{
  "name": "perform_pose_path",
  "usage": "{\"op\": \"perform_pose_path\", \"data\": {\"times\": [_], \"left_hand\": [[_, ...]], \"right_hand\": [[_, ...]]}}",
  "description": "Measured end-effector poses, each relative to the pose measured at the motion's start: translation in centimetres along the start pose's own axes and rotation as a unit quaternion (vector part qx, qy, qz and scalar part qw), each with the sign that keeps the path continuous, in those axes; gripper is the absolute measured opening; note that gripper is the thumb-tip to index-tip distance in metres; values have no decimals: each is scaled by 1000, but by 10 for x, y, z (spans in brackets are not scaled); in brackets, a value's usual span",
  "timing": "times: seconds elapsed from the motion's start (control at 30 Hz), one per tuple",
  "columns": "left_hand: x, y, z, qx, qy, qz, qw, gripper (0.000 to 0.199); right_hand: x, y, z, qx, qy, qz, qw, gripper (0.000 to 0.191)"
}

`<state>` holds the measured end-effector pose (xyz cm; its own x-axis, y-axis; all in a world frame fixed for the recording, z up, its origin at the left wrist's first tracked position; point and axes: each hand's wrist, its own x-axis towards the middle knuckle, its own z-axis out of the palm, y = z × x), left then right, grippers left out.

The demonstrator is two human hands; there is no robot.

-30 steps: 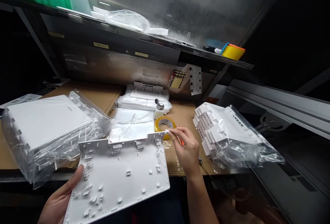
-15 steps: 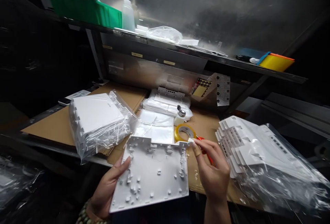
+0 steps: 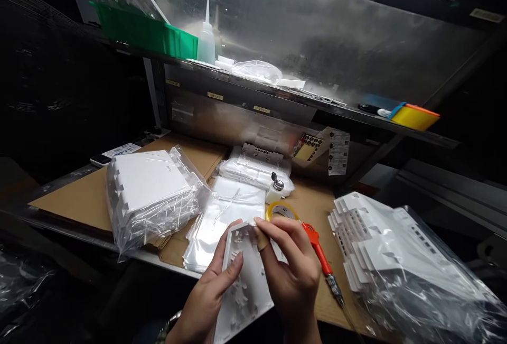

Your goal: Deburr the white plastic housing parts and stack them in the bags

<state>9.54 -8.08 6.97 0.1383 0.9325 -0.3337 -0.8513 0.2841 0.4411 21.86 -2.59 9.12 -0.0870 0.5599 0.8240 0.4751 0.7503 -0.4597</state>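
Observation:
My left hand (image 3: 212, 291) grips a white plastic housing panel (image 3: 247, 291) by its left side, thumb on the inner face. The panel is tilted, so its inner clips and posts show at a slant. At its far edge, my right hand (image 3: 291, 270) pinches a small white wad (image 3: 252, 222), which looks like cloth or cotton, against the rim. A tan wrap covers part of a right finger. Just beyond the right hand lie a roll of yellow tape (image 3: 282, 208) and a red-handled tool (image 3: 319, 246) with a metal end.
Bagged white panels stand in stacks at left (image 3: 152, 185) and right (image 3: 388, 243). Clear plastic bags (image 3: 233, 201) and a pump-top bottle (image 3: 274, 189) lie mid-table on cardboard. Above runs a shelf (image 3: 317, 102) with a green bin (image 3: 146, 35) and a squeeze bottle (image 3: 206, 43).
The panel has turned from facing me to a steep slant. My right hand has moved left with the white wad along the rim, uncovering the red-handled tool. The view has tipped up slightly.

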Motion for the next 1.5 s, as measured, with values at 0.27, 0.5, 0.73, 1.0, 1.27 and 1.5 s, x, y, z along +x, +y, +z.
{"op": "perform_pose_path", "data": {"times": [0.27,0.5,0.73,1.0,1.27,1.5], "left_hand": [[2,3,5,12,7,8,1000,83],[3,13,1,56,24,35,998,83],[8,27,-6,10,56,22,998,85],[10,50,-32,-107,-107,-86,985,68],[14,62,-60,-79,-152,-74,982,64],[-41,79,-128,32,58,60,996,49]], "right_hand": [[5,21,-6,-54,-37,9,998,17],[-1,132,-21,-212,-67,214,951,27],[-32,188,-12,-236,-169,230,929,28],[-85,203,-108,-348,-220,352,841,63],[-96,201,-123,-373,-268,383,801,61],[-67,148,-155,-47,-116,539,833,58]]}}
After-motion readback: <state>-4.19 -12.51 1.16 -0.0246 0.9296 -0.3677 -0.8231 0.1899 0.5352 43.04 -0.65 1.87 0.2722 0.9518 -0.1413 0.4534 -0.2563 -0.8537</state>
